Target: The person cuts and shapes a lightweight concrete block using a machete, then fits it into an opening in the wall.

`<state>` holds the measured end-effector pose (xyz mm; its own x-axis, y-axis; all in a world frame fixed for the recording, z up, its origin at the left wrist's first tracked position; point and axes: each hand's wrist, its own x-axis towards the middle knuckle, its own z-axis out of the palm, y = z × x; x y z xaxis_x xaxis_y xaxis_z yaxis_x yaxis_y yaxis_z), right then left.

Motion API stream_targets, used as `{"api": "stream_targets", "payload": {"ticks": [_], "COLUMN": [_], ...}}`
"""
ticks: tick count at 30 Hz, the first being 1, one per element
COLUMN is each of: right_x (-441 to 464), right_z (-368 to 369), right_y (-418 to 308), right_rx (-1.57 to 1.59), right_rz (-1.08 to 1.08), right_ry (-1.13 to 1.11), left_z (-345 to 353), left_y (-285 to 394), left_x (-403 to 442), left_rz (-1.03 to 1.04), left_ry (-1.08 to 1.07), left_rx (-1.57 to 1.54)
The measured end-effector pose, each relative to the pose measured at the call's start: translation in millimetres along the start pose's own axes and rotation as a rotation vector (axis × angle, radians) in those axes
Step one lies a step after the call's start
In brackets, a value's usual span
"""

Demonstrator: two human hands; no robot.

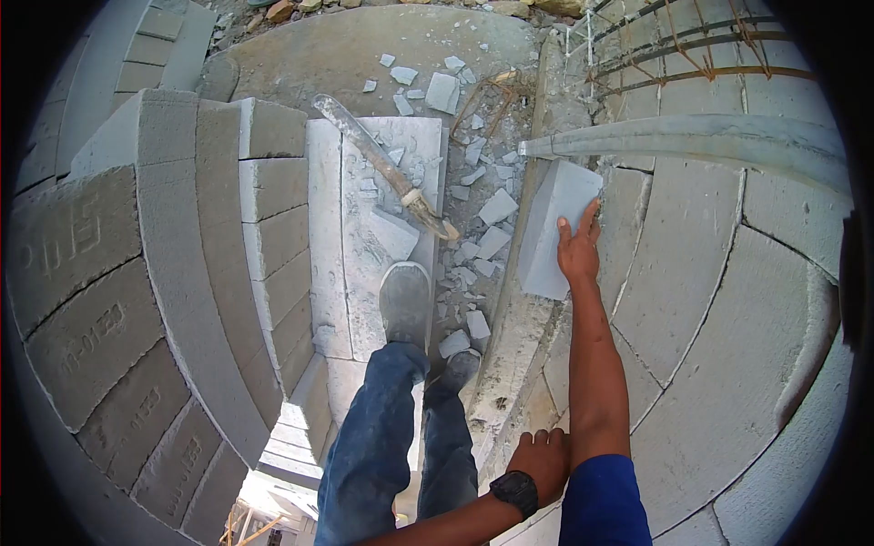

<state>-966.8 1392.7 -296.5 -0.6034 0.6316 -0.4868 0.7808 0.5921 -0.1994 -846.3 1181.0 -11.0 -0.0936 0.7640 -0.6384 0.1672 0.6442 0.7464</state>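
A pale aerated concrete block [553,238] sits on the ledge at the foot of the block wall. My right hand [580,246] grips its right edge, thumb on the face toward me and fingers toward the far corner. Close to my right forearm is my left hand [542,462], its fingers curled in and a black watch on the wrist. Whatever that hand may hold is hidden. A dusty hand saw with a worn handle [428,217] lies across the pale blocks in front of my feet, its blade [355,132] pointing away to the left.
Stacked blocks [273,191] rise on the left. Broken block pieces [496,207] litter the gap beside my shoes [404,300]. At right stands a block wall [683,255], with a grey pipe [674,136] crossing it and rusty rebar [701,73] above.
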Motion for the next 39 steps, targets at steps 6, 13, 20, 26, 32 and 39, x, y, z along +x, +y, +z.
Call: {"api": "stream_targets", "payload": {"ticks": [6,13,20,26,32,39], "right_x": [9,14,5,5,13,27], "right_z": [-13,-10,-9,-17,-15,-14], "right_y": [5,21,45,54,57,54], "right_rx": [-0.001,0.099,0.169,0.151,0.210,0.210], "right_rz": [-0.088,-0.221,-0.251,-0.184,-0.207,-0.208], "right_ry": [-0.098,-0.092,-0.070,-0.128,-0.142,-0.165], "left_z": [-14,-21,-25,-23,-12,-9], "left_y": [2,1,3,7,6,5], "left_x": [-1,3,4,1,1,1], "left_rz": [0.034,0.032,0.036,0.067,0.063,0.072], "left_ry": [0.035,0.094,0.087,0.077,0.073,0.045], "left_rx": [-0.062,-0.083,-0.076,-0.070,-0.069,-0.022]}}
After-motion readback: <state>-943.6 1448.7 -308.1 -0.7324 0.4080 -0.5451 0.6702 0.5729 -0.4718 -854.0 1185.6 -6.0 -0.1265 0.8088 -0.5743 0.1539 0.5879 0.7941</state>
